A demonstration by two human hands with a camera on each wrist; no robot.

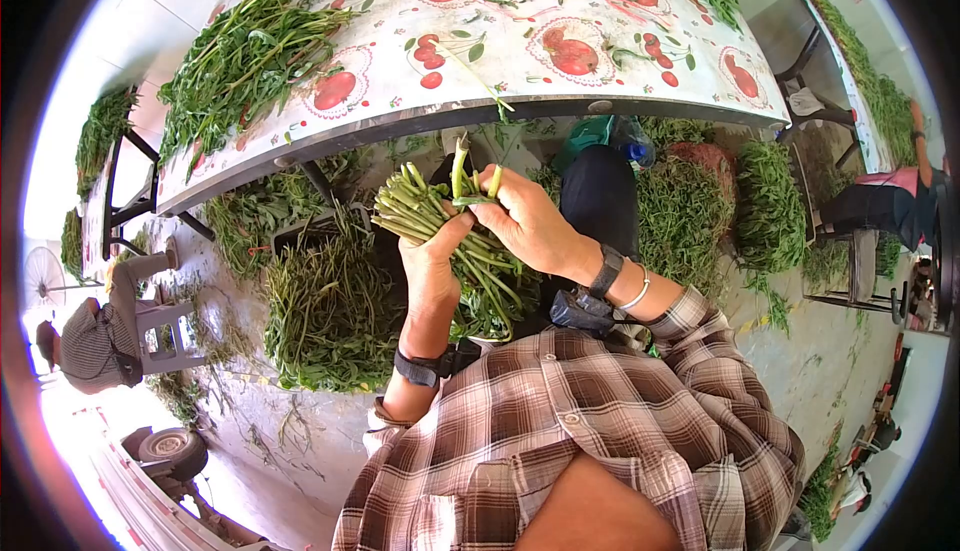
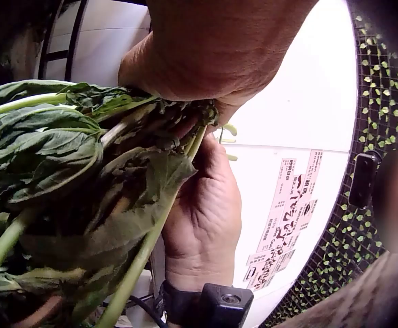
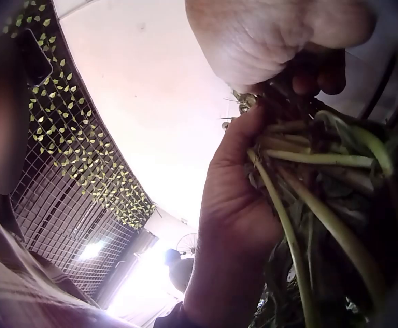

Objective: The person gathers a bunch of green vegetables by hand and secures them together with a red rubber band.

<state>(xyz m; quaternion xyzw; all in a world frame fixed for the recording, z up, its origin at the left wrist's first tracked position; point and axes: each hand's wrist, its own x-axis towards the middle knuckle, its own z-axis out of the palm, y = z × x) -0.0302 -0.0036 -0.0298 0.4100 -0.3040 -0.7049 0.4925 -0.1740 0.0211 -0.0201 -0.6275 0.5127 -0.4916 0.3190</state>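
Note:
In the head view, a bundle of green leafy stems (image 1: 405,199) is held over the lap, cut ends toward the upper left and leaves hanging below. The left hand (image 1: 432,263) grips the bundle around its stems, thumb across the front. At the top of the bundle, the right hand (image 1: 535,223) pinches a few stems between thumb and fingers, close to the left thumb. The left wrist view shows broad leaves (image 2: 62,150) beside both hands. Pale stems (image 3: 322,158) run from the hand in the right wrist view; some fingers are hidden there.
A table with a fruit-print cover (image 1: 480,61) stands in front, with greens (image 1: 255,56) at its left. A crate heaped with greens (image 1: 325,301) is at the left, more piles (image 1: 680,211) at the right. A person (image 1: 95,341) sits far left; another (image 1: 895,201) is far right.

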